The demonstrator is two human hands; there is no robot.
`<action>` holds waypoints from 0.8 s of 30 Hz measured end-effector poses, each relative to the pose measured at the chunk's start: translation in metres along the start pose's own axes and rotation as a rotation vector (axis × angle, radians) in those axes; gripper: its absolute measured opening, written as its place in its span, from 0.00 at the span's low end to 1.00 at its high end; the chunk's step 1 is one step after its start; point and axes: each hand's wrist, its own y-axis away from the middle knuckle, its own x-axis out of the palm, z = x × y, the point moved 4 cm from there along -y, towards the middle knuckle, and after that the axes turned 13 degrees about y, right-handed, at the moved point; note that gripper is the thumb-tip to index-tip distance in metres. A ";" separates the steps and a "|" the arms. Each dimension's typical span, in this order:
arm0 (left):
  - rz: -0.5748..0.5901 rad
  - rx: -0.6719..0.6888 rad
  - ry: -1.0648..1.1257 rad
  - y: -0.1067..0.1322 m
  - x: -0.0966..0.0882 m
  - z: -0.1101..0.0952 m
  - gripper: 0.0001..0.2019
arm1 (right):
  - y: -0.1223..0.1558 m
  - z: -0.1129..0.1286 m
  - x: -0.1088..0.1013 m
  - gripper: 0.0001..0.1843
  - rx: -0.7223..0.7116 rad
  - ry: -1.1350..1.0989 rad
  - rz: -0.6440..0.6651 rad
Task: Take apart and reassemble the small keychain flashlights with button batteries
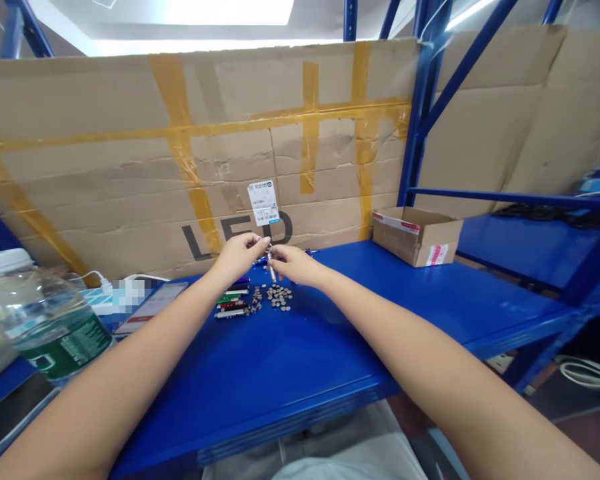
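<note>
My left hand [237,257] and my right hand [297,265] meet above the blue table [260,373]. With its fingertips, my left hand pinches a small metal key ring and clip at the top of a slim silver tube [273,273]. My right hand grips that tube, which hangs nearly upright between its fingers. Below and left lies a row of slim tubes [233,302] in several colours. Beside them is a small heap of metal clips [256,301]. Several button cells [279,297] are scattered just under my hands. More blue tubes [260,261] lie partly hidden behind my hands.
An open cardboard box [415,235] stands at the back right. To the left are a water bottle [55,327], a phone-like flat device [153,307] and a white power strip [130,293]. A taped cardboard sheet [130,193] walls the back; a blue post [414,153] rises beside it.
</note>
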 end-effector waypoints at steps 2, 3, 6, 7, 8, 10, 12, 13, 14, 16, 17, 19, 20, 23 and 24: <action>0.043 -0.021 0.113 0.001 0.001 0.010 0.19 | -0.001 -0.002 -0.001 0.06 0.039 -0.024 0.020; 0.066 -0.031 0.156 0.001 0.001 0.015 0.19 | -0.001 -0.003 -0.002 0.07 0.058 -0.020 0.017; 0.112 -0.030 0.245 0.000 0.002 0.026 0.14 | -0.001 -0.007 -0.005 0.07 0.086 0.044 -0.013; 0.122 -0.011 0.251 0.000 0.003 0.028 0.14 | -0.001 -0.009 -0.005 0.07 0.091 0.062 -0.011; 0.131 0.018 0.240 0.001 0.003 0.029 0.16 | 0.000 -0.010 -0.005 0.07 0.102 0.073 -0.001; 0.143 0.089 0.167 0.002 0.005 0.028 0.17 | 0.002 -0.012 -0.006 0.07 0.130 0.087 0.021; 0.146 0.166 0.058 0.004 0.006 0.025 0.15 | 0.003 -0.012 -0.007 0.08 0.144 0.108 0.020; 0.146 0.206 0.006 0.005 0.006 0.022 0.13 | 0.004 -0.012 -0.009 0.08 0.138 0.124 0.012; 0.145 0.246 -0.038 0.005 0.006 0.019 0.11 | 0.005 -0.011 -0.010 0.09 0.130 0.140 0.003; 0.141 0.309 -0.092 0.007 0.006 0.015 0.09 | 0.005 -0.009 -0.012 0.09 0.119 0.164 0.000; 0.139 0.320 -0.100 0.007 0.006 0.015 0.09 | 0.005 -0.008 -0.012 0.09 0.120 0.170 0.000; 0.129 0.296 -0.078 0.007 0.006 0.017 0.08 | 0.005 -0.009 -0.013 0.09 0.122 0.177 0.000; 0.122 0.267 -0.048 0.007 0.007 0.019 0.08 | 0.005 -0.009 -0.013 0.09 0.119 0.179 0.000; 0.103 0.152 0.088 0.006 0.010 0.028 0.07 | 0.003 -0.012 -0.013 0.09 0.100 0.188 0.005; 0.100 0.115 0.136 0.006 0.011 0.030 0.07 | 0.003 -0.013 -0.013 0.09 0.094 0.193 0.008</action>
